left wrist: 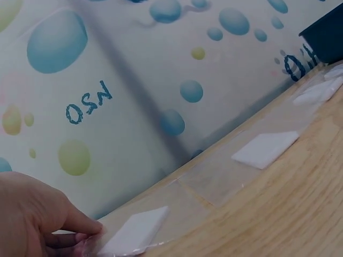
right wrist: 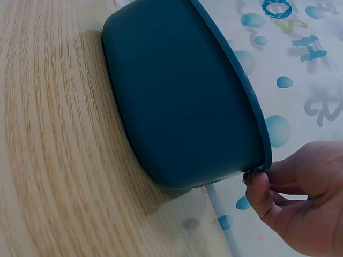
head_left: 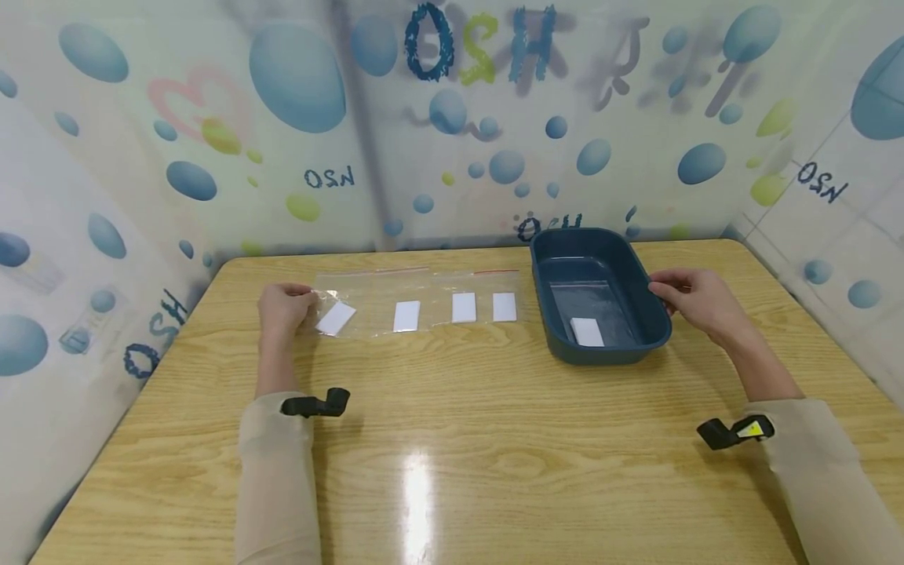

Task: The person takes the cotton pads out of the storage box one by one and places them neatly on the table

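My left hand [head_left: 284, 308] pinches the left edge of the leftmost clear zip bag [head_left: 367, 320], which holds a tilted white rectangular piece [head_left: 335, 318]. In the left wrist view, the thumb and fingers [left wrist: 80, 222] meet at the corner of that bag. More clear bags run rightward in an overlapping row, with upright white pieces [head_left: 406, 316] in them. On the right, my right hand [head_left: 695, 298] grips the rim of a dark blue plastic basin [head_left: 600, 357], thumb and fingers on either side of it. Inside the basin lies a white piece [head_left: 587, 332] near the front wall.
The wooden table [head_left: 494, 439] reaches back to a wall covering [head_left: 424, 157] printed with blue and green dots and letters. Similar coverings stand at the left and right. Both sleeves carry a small black wrist camera [head_left: 315, 403].
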### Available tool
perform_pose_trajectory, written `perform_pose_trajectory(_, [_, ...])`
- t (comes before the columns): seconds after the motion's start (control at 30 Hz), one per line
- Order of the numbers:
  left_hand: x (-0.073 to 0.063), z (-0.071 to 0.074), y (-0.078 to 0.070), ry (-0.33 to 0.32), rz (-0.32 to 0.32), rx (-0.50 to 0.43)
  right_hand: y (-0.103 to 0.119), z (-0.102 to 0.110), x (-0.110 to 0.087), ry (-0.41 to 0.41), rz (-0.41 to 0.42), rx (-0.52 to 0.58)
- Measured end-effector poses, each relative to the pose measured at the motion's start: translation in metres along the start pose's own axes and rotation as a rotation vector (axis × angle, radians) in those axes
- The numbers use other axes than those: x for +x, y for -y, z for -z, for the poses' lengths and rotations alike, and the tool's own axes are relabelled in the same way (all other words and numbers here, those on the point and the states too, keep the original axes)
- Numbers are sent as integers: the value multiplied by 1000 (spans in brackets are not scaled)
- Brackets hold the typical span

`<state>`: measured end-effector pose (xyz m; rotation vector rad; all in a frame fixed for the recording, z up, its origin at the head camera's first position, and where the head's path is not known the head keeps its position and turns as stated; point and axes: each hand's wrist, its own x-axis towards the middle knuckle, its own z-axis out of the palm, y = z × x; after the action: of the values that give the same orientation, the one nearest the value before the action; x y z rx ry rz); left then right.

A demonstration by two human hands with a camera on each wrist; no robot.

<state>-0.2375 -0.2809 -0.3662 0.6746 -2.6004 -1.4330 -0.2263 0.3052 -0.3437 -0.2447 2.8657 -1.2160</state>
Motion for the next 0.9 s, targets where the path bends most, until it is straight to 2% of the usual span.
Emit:
perform_pose_trajectory(0.2, [-3, -2, -4, -7, 8, 34, 0, 1, 0, -2, -2, 0])
perform_pose_trajectory(0.57, [-3, 3, -4, 21, 32, 18, 0, 0, 0, -7, 7, -3])
perform_pose_trajectory(0.73, [-4, 7, -5, 13, 38, 25, 0, 1, 0, -6, 9, 2])
perform_pose_trajectory(0.9, [-7, 6, -10, 19, 37, -11, 1, 1, -1, -5, 13, -2])
